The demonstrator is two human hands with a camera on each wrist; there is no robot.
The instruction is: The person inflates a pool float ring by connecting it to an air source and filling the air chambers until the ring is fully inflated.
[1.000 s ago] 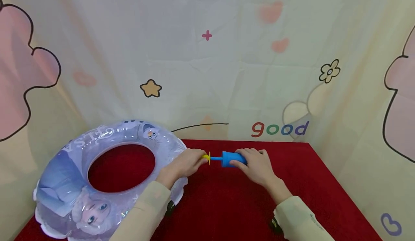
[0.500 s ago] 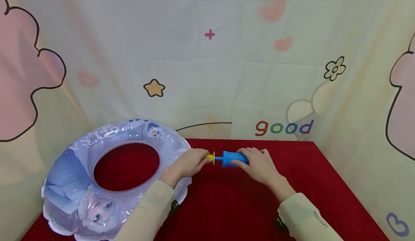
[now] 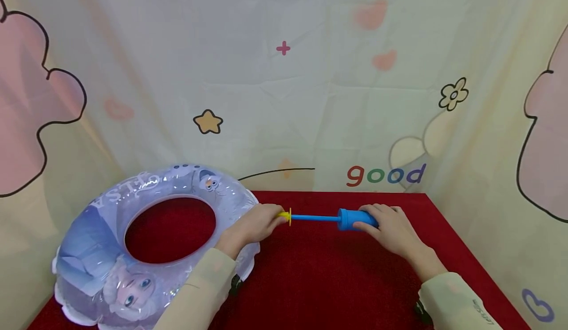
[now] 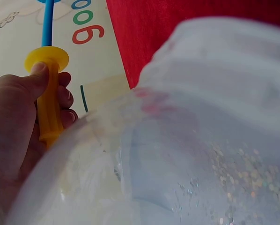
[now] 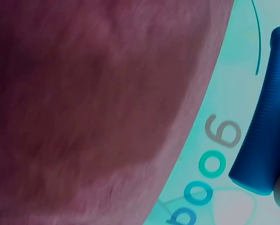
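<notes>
My left hand point(image 3: 253, 226) grips the yellow handle point(image 4: 50, 105) of a hand air pump, thumb against its round yellow flange. My right hand point(image 3: 392, 229) is wrapped round the blue pump barrel point(image 3: 351, 219). Between them a long stretch of the thin blue rod point(image 3: 315, 218) shows, so the plunger is pulled out. The pump lies level, close over the red tabletop in the head view. In the right wrist view the ribbed barrel point(image 5: 264, 112) appears at the right edge, and only a bit of a finger shows. An inflated swim ring point(image 3: 88, 251) is beside my left forearm, which overlaps it.
A red cloth point(image 3: 328, 280) covers the table. Behind it hangs a pale printed curtain point(image 3: 284, 98) with hearts, a star and the word "good". The swim ring's clear, glittery side point(image 4: 224, 154) fills much of the left wrist view.
My right hand has moved right with the blue barrel, drawing out much more of the rod. My left hand stays at nearly the same place on the yellow handle.
</notes>
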